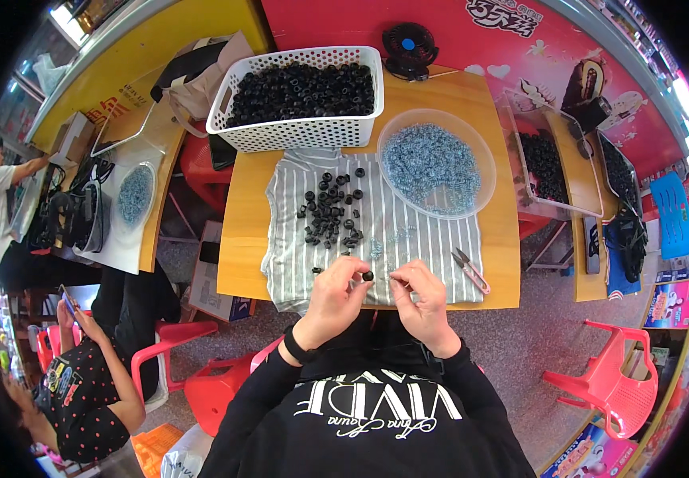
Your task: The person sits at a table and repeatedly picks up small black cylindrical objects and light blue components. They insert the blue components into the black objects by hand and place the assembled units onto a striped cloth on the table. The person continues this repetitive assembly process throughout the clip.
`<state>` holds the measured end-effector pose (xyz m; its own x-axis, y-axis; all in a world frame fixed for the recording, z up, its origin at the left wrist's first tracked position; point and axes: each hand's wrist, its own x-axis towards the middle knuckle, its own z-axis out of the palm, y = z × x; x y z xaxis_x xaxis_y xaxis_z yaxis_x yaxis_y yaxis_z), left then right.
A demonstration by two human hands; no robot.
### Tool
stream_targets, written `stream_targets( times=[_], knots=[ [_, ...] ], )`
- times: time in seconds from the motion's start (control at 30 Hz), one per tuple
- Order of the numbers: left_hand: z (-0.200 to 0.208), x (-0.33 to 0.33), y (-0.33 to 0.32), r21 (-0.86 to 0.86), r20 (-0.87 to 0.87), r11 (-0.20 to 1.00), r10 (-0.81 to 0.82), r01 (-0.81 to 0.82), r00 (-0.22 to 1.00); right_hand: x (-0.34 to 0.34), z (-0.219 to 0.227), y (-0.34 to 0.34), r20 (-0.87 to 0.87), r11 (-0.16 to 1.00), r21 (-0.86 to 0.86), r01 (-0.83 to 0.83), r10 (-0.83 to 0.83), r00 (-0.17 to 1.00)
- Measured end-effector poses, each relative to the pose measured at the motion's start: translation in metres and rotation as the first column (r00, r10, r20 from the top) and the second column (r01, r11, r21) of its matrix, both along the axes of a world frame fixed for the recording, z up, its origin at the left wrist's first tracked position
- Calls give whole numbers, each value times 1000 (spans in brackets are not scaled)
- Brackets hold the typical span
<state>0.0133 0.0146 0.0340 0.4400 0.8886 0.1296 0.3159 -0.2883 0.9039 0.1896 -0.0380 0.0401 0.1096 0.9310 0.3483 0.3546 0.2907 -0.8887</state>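
The left hand pinches a small, glossy, rounded black piece between thumb and forefinger. Just to the right of it, the right hand has its thumb and forefinger tips close together; whether they meet or grip something tiny, I cannot tell.

Beneath and beyond the fingers lies a soft grey cloth with white stripes, loosely creased along its left side. Ahead of the left fingers, a scatter of stubby black pieces covers its middle. Nearer, just beyond the gap between the hands, sits a little cluster of glinting pale-blue bits.

Farther ahead of the right fingers stands a round translucent plastic tub heaped with similar bits; beyond the left ones, a white perforated plastic basket full of black pieces.

The smooth wood-toned table ends close under the fingers. Striped fabric gives open room between the right fingertips and the pink-handled metal snips, and up to the tub's curved rim.
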Motion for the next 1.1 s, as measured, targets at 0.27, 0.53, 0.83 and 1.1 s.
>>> stream_targets(
  times=[0.27, 0.53, 0.83, 1.1],
  knots=[
    [-15, -3, -6, -428, 604, 863, 51, 269, 795, -4, 6, 0, 94, 997, 47, -66, 61, 994],
    [-22, -11, -18, -587, 699, 685, 159, 432, 698, 4, 18, -7, 126, 977, -46, -207, 211, 969],
    [-26, -30, -21, -501, 861, 512, 215, 698, 461, 3, 13, -3, -630, 806, -343, -481, 183, 755],
    [-34, -90, -8, -426, 895, 707, 422, 565, 146, -75, 10, 42, 503, 989, 74, -131, 76, 861]
  ],
)
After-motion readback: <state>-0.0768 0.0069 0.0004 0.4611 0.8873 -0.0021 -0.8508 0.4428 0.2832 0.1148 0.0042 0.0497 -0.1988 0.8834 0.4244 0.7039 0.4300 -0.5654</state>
